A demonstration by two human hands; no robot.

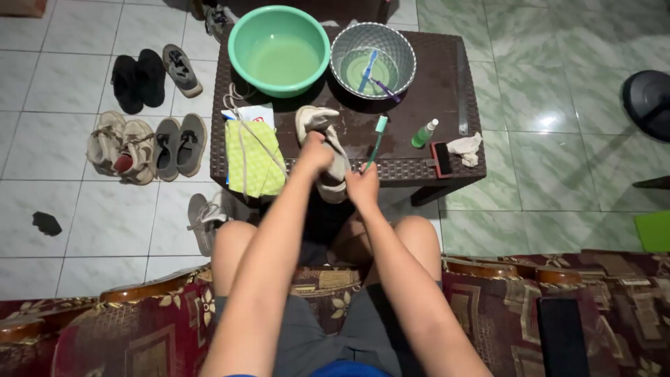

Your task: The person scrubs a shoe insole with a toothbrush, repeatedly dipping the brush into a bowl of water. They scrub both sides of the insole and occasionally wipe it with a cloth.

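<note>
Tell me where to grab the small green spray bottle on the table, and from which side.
Grip the green spray bottle round its body, below the white nozzle, coming from the right: it lies tilted on the table, and the toothbrush in the right hand crowds its left.

Illumination is moderate and even, from overhead indoor light. The pale floor tiles (544,105) reflect soft glare with a greenish cast at upper right. The dark table (440,77) renders underexposed; its woven texture is faint. Shadows are soft: one lies beneath the green basin (279,49), another under the table's near edge. Both forearms are evenly lit, without hard highlights. Focus is acceptable at centre; fine detail is smeared by compression. Wide-angle distortion bends tile lines near the left and right edges. The lower corners appear darker.
</note>
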